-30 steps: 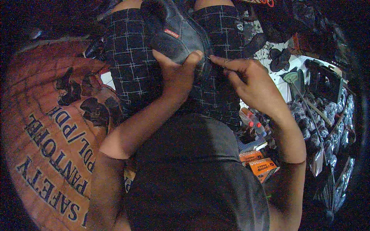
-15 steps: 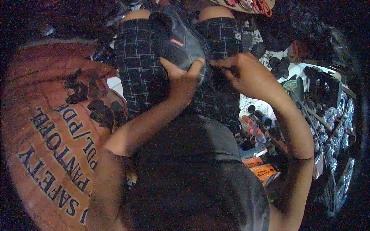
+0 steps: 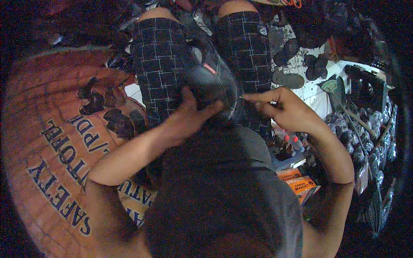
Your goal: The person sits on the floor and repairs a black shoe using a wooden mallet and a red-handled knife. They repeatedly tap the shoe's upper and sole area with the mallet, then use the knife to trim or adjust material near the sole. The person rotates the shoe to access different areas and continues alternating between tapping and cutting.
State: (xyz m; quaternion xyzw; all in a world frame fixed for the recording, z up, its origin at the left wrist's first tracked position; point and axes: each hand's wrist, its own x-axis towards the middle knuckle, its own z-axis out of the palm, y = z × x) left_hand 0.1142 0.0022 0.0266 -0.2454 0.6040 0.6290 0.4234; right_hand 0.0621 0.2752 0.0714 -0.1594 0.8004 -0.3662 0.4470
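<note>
Between my thighs rests a black leather shoe (image 3: 214, 84) with a small red tag on its side. My left hand (image 3: 191, 114) grips the shoe's near end, the thumb and fingers spread over the upper. Just right of the sole edge is my right hand (image 3: 284, 111), its fingers pinched together and pointing at that edge. A tiny light-coloured tip shows at those fingertips, too small to name. A pale line runs along the sole edge.
An orange-brown wall or panel (image 3: 47, 129) with dark lettering stands at the left. To the right lie dark shoe soles (image 3: 288, 79), a green hand fan (image 3: 329, 86), orange boxes (image 3: 299, 188), bottles with red caps (image 3: 295, 141) and several plastic-wrapped items (image 3: 370, 150).
The shoe and both hands have come nearer to my body. My left hand has shifted its hold toward the near end of the shoe. My left elbow has swung outward.
</note>
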